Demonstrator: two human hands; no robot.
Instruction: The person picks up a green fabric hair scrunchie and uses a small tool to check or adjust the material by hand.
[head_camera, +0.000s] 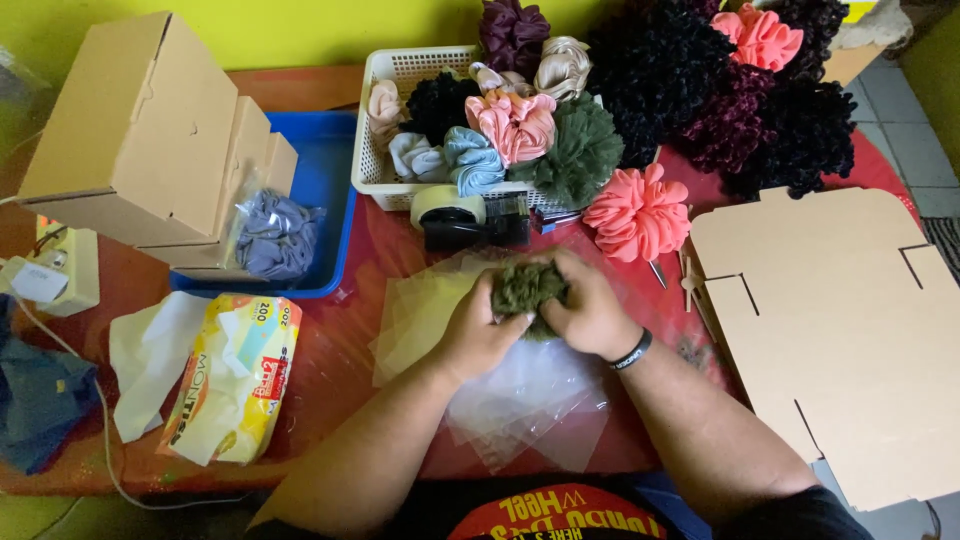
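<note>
Ruffled olive scrunchie (524, 285), hands squeezing, glossy bags (530, 400)

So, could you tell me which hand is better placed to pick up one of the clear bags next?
Probably the left hand. Both hands grip the green scrunchie, but the left lies over the spread clear bags, whose pile extends toward its side. The right hand sits further toward the cardboard sheet.
</note>
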